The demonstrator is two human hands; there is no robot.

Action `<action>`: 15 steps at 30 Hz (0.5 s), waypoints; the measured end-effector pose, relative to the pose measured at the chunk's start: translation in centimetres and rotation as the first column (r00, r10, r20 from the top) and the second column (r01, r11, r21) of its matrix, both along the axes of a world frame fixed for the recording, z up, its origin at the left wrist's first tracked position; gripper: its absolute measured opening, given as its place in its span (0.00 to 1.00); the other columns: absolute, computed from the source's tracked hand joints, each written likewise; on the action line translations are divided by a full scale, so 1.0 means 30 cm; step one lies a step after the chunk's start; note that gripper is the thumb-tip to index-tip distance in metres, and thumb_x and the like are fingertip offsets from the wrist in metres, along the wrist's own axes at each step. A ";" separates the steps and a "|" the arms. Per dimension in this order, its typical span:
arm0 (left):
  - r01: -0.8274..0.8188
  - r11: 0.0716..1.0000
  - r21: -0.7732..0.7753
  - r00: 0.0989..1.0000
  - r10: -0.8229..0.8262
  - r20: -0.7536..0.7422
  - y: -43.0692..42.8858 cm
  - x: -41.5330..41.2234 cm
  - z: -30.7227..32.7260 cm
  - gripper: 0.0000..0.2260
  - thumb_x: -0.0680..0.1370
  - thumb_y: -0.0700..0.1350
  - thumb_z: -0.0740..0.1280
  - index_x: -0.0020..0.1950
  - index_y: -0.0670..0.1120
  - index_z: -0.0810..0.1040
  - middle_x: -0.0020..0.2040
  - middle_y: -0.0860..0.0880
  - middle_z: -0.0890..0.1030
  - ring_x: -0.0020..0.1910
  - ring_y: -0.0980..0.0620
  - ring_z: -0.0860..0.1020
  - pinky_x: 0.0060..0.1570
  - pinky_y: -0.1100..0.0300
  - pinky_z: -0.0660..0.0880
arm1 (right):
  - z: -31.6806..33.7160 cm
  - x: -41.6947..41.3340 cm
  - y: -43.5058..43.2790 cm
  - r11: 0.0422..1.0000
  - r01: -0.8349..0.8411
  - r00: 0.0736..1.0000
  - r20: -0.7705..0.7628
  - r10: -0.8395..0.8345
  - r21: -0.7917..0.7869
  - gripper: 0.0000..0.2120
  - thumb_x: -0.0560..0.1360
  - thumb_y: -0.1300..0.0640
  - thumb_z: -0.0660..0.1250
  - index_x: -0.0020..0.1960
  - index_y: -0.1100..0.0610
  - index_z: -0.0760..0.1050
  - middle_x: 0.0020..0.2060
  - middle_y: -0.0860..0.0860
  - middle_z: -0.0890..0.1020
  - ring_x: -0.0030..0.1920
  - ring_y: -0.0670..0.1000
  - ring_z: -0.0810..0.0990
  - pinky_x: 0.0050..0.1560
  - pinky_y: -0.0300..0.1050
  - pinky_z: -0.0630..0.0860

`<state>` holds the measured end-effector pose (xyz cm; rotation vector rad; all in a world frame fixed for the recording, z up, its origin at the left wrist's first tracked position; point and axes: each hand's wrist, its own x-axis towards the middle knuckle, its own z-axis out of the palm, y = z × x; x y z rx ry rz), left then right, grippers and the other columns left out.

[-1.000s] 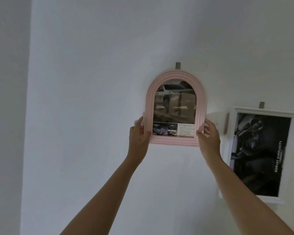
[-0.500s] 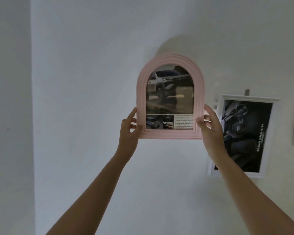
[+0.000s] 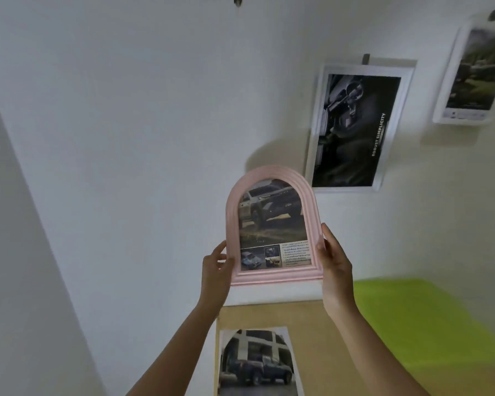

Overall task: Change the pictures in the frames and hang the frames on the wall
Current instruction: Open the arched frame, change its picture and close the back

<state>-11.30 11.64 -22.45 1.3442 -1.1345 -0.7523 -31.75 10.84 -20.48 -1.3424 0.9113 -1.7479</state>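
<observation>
Three frames are in sight, and only two of them hang. The pink arched plastic frame (image 3: 272,224) is in the air, upright and tipped a little to the left. It is held in front of the white wall (image 3: 126,138) above the far edge of the tan table (image 3: 326,332), and it throws a soft shadow on the paint behind its top. It holds a page with one big photo of a pickup truck, two small photos under it and a block of small print.

Both hands carry it by the lower sides. The left hand (image 3: 216,267) has its thumb on the front of the left rim and its fingers curled round behind. The right hand (image 3: 333,264) does the same on the right rim, with the thumb lying along the edge. Both are clamped on the frame.

On the wall to the right hangs a white rectangular frame with a dark picture (image 3: 355,130), under a small grey hook. Beyond it is a second white frame with a greenish picture (image 3: 475,72), cut off by the edge of view. One bare dark hook (image 3: 236,0) sits high on the wall.

A single loose print of a dark pickup (image 3: 256,361) lies flat by the table's left edge. A bright green surface (image 3: 429,324) lies along the table's right side.
</observation>
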 end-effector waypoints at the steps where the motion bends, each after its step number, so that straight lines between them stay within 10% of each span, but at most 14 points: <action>1: -0.063 0.997 0.046 0.997 0.061 0.044 0.000 -0.040 -0.028 0.14 0.79 0.49 0.61 0.65 0.55 0.70 0.60 0.45 0.71 0.57 0.49 0.73 0.57 0.52 0.74 | -0.029 -0.025 0.030 1.000 0.020 1.000 0.007 -0.020 0.015 0.18 0.78 0.62 0.59 0.66 0.50 0.67 0.65 0.44 0.72 0.59 0.30 0.71 0.62 0.28 0.67; 8: 0.166 0.974 -0.152 0.978 -0.182 -0.099 0.062 -0.448 0.073 0.23 0.80 0.54 0.59 0.74 0.56 0.57 0.63 0.52 0.71 0.58 0.51 0.76 0.57 0.49 0.76 | -0.157 -0.253 0.181 0.990 0.095 0.974 -0.195 -0.114 -0.106 0.18 0.78 0.65 0.60 0.65 0.52 0.70 0.63 0.39 0.75 0.62 0.36 0.73 0.61 0.30 0.69; 15: 0.111 0.993 -0.026 0.988 -0.113 -0.104 0.150 -0.811 0.070 0.39 0.75 0.63 0.62 0.75 0.57 0.39 0.77 0.46 0.52 0.74 0.45 0.57 0.71 0.46 0.59 | -0.225 -0.561 0.322 0.909 0.028 0.619 -0.707 -0.342 -0.416 0.23 0.76 0.64 0.59 0.69 0.50 0.68 0.62 0.40 0.75 0.55 0.39 0.78 0.46 0.34 0.77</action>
